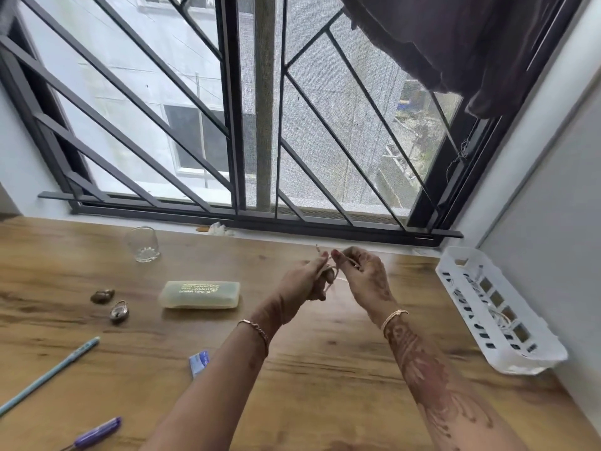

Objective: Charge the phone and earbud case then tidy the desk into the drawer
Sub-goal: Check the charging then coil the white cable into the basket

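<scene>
Both hands are raised above the middle of the wooden desk (325,385). My left hand (302,281) grips a bundle of thin white cable (331,277), and one end of it sticks up past the fingers. My right hand (364,275) pinches another part of the same cable close by. No phone or earbud case shows in view.
A white slotted basket (500,320) with white cords in it stands at the right wall. On the left lie a pale spectacle case (199,295), a glass (142,244), a padlock (118,311), a brown stone (102,296), two pens (52,372) (97,432) and a blue packet (199,362).
</scene>
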The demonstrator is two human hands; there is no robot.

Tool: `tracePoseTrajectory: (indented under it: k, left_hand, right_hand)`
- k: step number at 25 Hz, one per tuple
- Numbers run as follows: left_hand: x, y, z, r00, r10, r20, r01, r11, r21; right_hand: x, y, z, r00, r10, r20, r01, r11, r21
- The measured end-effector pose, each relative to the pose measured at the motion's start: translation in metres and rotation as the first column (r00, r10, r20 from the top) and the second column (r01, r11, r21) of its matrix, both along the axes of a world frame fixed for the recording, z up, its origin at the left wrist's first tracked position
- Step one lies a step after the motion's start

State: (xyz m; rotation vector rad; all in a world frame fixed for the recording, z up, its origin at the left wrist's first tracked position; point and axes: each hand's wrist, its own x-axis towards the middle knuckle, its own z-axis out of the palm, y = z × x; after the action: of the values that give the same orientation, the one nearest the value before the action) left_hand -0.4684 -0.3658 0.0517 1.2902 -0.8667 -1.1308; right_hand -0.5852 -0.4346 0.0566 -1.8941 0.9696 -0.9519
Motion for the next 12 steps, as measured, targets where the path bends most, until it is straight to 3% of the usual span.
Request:
tracePoseTrajectory:
  k: [3, 6, 10, 12]
  left_hand:
    - [-0.002, -0.001, 0.012, 0.949, 0.018, -0.315, -0.021, 1.0, -0.008]
    - [-0.001, -0.006, 0.021, 0.822, -0.001, -0.569, -0.057, 0.995, -0.084]
    - [0.003, -0.017, 0.021, 0.724, 0.026, -0.689, -0.173, 0.974, -0.145]
    - [0.006, -0.022, 0.019, 0.725, 0.093, -0.683, -0.238, 0.964, -0.121]
  right_hand:
    - [0.006, 0.002, -0.005, 0.991, -0.016, 0.132, -0.003, 0.989, 0.147]
    - [0.008, 0.008, -0.013, 0.994, -0.017, 0.112, -0.007, 0.978, 0.21]
    - [0.012, 0.012, -0.022, 0.998, 0.027, -0.062, -0.023, 0.997, 0.072]
    - [0.013, 0.015, -0.023, 0.992, 0.038, -0.117, -0.035, 0.999, 0.024]
